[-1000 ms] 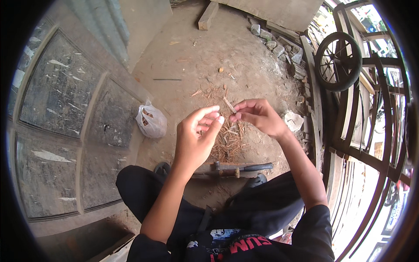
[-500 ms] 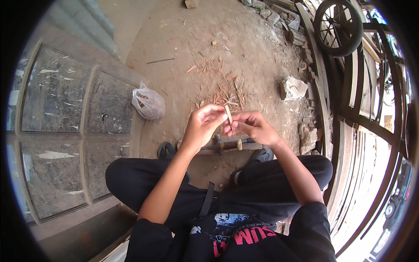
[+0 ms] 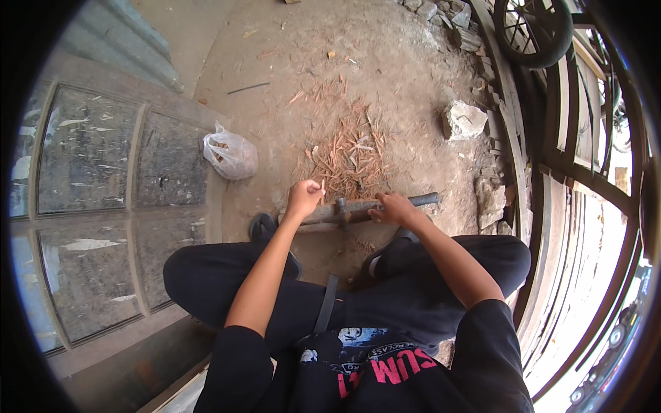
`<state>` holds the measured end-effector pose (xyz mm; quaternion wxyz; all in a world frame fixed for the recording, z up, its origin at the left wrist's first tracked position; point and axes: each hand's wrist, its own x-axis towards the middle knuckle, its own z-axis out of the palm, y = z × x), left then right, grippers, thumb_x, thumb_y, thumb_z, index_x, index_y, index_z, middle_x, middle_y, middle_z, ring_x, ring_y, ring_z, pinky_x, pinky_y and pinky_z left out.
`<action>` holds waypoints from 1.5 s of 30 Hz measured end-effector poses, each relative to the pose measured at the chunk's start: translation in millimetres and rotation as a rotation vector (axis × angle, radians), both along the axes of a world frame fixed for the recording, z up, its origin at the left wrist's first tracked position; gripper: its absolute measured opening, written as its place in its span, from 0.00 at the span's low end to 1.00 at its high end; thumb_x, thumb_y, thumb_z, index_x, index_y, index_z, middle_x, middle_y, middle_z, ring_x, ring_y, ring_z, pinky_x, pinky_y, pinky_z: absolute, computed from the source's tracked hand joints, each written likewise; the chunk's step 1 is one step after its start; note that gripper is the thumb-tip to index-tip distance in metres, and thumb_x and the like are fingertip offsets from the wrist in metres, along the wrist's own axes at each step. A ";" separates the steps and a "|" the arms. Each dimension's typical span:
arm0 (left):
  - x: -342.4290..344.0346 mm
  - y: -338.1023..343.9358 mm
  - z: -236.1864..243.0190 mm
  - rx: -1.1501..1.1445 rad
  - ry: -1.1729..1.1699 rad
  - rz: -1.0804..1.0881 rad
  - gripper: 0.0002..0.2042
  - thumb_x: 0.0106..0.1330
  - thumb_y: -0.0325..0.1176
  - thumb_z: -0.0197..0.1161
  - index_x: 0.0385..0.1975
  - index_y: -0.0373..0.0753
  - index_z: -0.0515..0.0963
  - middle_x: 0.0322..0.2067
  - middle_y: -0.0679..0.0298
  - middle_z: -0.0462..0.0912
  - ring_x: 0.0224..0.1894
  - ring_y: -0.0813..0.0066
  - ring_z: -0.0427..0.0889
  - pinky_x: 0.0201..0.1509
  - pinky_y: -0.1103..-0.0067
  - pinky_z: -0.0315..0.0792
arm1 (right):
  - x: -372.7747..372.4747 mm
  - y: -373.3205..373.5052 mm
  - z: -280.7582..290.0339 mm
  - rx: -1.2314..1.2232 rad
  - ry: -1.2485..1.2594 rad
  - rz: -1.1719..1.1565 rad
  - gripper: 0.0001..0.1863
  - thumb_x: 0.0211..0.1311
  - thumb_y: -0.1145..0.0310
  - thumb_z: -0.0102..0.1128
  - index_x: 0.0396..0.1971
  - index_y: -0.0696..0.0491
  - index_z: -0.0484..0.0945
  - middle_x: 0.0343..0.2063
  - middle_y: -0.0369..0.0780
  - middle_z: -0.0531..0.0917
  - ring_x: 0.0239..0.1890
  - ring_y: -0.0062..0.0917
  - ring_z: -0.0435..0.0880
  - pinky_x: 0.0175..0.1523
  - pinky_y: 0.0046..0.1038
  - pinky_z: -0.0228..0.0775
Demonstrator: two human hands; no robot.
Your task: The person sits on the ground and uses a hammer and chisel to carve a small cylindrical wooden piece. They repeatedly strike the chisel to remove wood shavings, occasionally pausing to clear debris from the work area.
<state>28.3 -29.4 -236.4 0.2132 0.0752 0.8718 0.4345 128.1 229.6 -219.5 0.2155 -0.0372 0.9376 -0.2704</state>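
The left hand (image 3: 303,199) pinches a small stick (image 3: 323,186) between thumb and fingers, at the near side of the wood chips (image 3: 351,155) strewn mid-ground (image 3: 272,131). The right hand (image 3: 395,208) curls over the hammer (image 3: 341,206); whether it grips anything, I cannot tell. Along the ground's left edge, a bag (image 3: 231,154) sits beside the door (image 3: 131,172); toward its right edge lies a pale stone (image 3: 464,120).

Bare brown dirt floor (image 3: 275,131), a weathered panelled door (image 3: 124,217) with pale scuffs along the left, a grey corrugated sheet (image 3: 120,45) at upper left, rough stones (image 3: 490,201) edging the floor on the right, a dark wooden frame (image 3: 585,184) beyond them, bright daylight through its gaps
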 end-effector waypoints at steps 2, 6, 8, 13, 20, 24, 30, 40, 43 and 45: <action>8.2 -18.6 -17.5 -0.168 -0.032 -0.060 0.08 0.52 0.30 0.67 0.28 0.33 0.79 0.25 0.57 0.82 0.29 0.71 0.81 0.35 0.76 0.73 | 4.3 3.3 -2.9 0.006 0.024 0.047 0.32 0.49 0.44 0.61 0.42 0.58 0.73 0.33 0.53 0.79 0.43 0.47 0.77 0.49 0.41 0.68; 18.6 -29.8 -33.5 -0.290 -0.092 -0.161 0.07 0.51 0.29 0.66 0.30 0.35 0.80 0.29 0.53 0.82 0.34 0.61 0.82 0.39 0.72 0.74 | 4.5 0.8 -3.4 0.014 -0.016 0.118 0.35 0.46 0.42 0.63 0.43 0.59 0.71 0.33 0.53 0.79 0.42 0.47 0.77 0.50 0.42 0.67; 20.8 -26.8 -37.5 -0.309 -0.070 -0.210 0.06 0.52 0.28 0.65 0.30 0.36 0.80 0.30 0.53 0.82 0.36 0.58 0.81 0.41 0.70 0.73 | 4.0 -4.1 -10.6 0.011 0.037 0.193 0.36 0.47 0.42 0.63 0.44 0.60 0.70 0.34 0.53 0.79 0.41 0.47 0.78 0.49 0.41 0.67; 28.5 -11.3 -34.1 -0.338 0.085 -0.341 0.06 0.53 0.28 0.62 0.30 0.36 0.79 0.30 0.53 0.82 0.37 0.56 0.81 0.41 0.67 0.73 | 16.6 -22.3 -25.5 0.073 0.124 0.224 0.35 0.50 0.43 0.60 0.44 0.60 0.67 0.30 0.53 0.80 0.40 0.46 0.78 0.47 0.40 0.69; 35.7 -5.6 -27.6 -0.420 0.169 -0.424 0.04 0.53 0.27 0.62 0.28 0.36 0.78 0.35 0.53 0.79 0.43 0.53 0.77 0.45 0.64 0.72 | 22.7 -42.9 -20.5 0.048 -0.059 0.028 0.29 0.57 0.45 0.56 0.38 0.60 0.67 0.29 0.55 0.79 0.37 0.48 0.79 0.41 0.43 0.71; 38.8 -9.4 -34.2 -0.414 0.229 -0.394 0.07 0.53 0.26 0.62 0.31 0.36 0.77 0.37 0.52 0.78 0.46 0.52 0.75 0.46 0.64 0.71 | 29.7 -39.8 -38.5 -0.086 -0.042 -0.066 0.32 0.52 0.44 0.61 0.39 0.60 0.67 0.29 0.56 0.79 0.38 0.48 0.79 0.42 0.42 0.70; 31.5 -15.3 -37.8 -0.314 0.180 -0.295 0.09 0.51 0.23 0.62 0.33 0.36 0.75 0.38 0.50 0.77 0.45 0.50 0.75 0.46 0.63 0.71 | 19.5 -30.9 -34.3 -0.124 -0.230 0.139 0.28 0.45 0.50 0.67 0.36 0.60 0.75 0.32 0.52 0.81 0.38 0.45 0.80 0.43 0.39 0.71; 0.5 -2.5 46.4 -0.051 -0.227 -0.434 0.19 0.48 0.25 0.65 0.43 0.39 0.75 0.35 0.59 0.80 0.42 0.65 0.79 0.46 0.72 0.73 | -29.3 -52.2 110.3 -0.104 -0.163 0.014 0.21 0.48 0.55 0.59 0.29 0.61 0.80 0.25 0.54 0.81 0.34 0.44 0.82 0.41 0.38 0.73; 27.7 13.5 69.2 0.075 -0.074 -0.531 0.23 0.48 0.30 0.69 0.46 0.39 0.73 0.38 0.56 0.80 0.42 0.64 0.79 0.45 0.73 0.73 | -34.9 -65.0 126.8 -0.139 -0.153 -0.036 0.22 0.52 0.54 0.56 0.31 0.61 0.80 0.24 0.53 0.81 0.30 0.44 0.82 0.39 0.37 0.73; 36.5 16.2 63.3 0.053 -0.124 -0.453 0.23 0.48 0.33 0.70 0.46 0.38 0.72 0.39 0.56 0.80 0.41 0.66 0.79 0.45 0.74 0.73 | -36.5 -68.3 130.4 -0.276 -0.211 -0.087 0.22 0.55 0.54 0.54 0.33 0.61 0.79 0.24 0.53 0.81 0.28 0.44 0.82 0.37 0.38 0.73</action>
